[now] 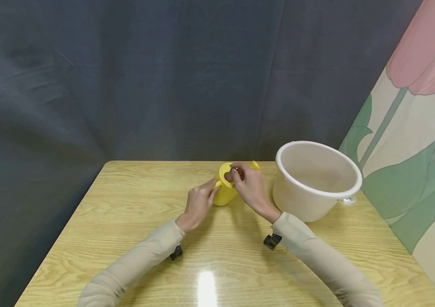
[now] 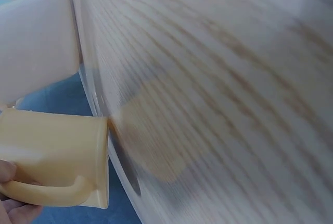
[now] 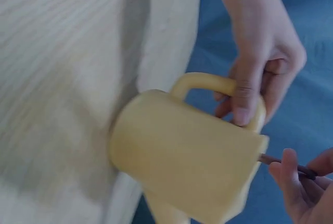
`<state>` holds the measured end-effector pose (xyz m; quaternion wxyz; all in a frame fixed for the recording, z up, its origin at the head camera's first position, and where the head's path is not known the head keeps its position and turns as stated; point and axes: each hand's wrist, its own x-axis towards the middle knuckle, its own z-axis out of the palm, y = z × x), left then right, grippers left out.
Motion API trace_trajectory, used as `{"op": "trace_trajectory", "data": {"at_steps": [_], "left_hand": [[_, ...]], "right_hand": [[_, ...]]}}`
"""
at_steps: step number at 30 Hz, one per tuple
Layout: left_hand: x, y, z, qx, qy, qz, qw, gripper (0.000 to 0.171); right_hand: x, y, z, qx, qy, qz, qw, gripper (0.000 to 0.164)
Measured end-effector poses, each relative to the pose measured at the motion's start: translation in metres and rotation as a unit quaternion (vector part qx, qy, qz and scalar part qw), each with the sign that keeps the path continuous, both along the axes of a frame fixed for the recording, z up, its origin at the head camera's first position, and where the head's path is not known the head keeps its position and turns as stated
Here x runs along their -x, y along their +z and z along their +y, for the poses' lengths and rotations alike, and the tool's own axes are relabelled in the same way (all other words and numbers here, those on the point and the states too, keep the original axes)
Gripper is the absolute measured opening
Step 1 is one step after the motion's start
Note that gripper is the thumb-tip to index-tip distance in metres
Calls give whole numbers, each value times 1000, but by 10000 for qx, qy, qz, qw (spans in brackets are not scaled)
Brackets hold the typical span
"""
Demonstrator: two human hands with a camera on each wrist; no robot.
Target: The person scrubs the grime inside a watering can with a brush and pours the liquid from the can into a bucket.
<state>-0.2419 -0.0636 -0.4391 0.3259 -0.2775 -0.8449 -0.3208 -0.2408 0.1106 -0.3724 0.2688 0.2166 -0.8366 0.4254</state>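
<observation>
A yellow watering can [image 1: 223, 197] stands near the table's back edge, its spout tip [image 1: 254, 165] showing beyond my right hand. My left hand [image 1: 198, 201] grips the can's looped handle [image 3: 205, 81], thumb on top. Over the can's round opening, my right hand [image 1: 252, 187] pinches a thin dark brown stick-like piece [image 3: 286, 165]. One end of that piece meets the rim in the right wrist view; I cannot tell what it is. In the left wrist view, the can's base [image 2: 103, 161] is close to the tabletop, and only the left fingertips [image 2: 8, 172] show at the handle.
A large white bucket [image 1: 298, 200] stands right of the watering can, close to my right forearm. The wooden table [image 1: 133, 213] ends at a dark curtain [image 1: 194, 85] behind. A wall with painted tulips [image 1: 424, 179] borders the right side.
</observation>
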Motion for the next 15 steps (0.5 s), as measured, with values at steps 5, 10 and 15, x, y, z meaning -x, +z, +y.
{"op": "trace_trajectory", "data": {"at_steps": [5, 10, 15], "left_hand": [[0, -1, 0, 13, 4, -22, 10000, 5], [-1, -1, -1, 28, -64, -41, 10000, 8], [0, -2, -1, -10, -114, 45, 9999, 7]], "right_hand": [[0, 1, 3, 15, 67, -221, 9997, 16], [-2, 10, 10, 270, 377, -462, 9979, 18], [-5, 23, 17, 263, 378, -367, 9983, 18]]}}
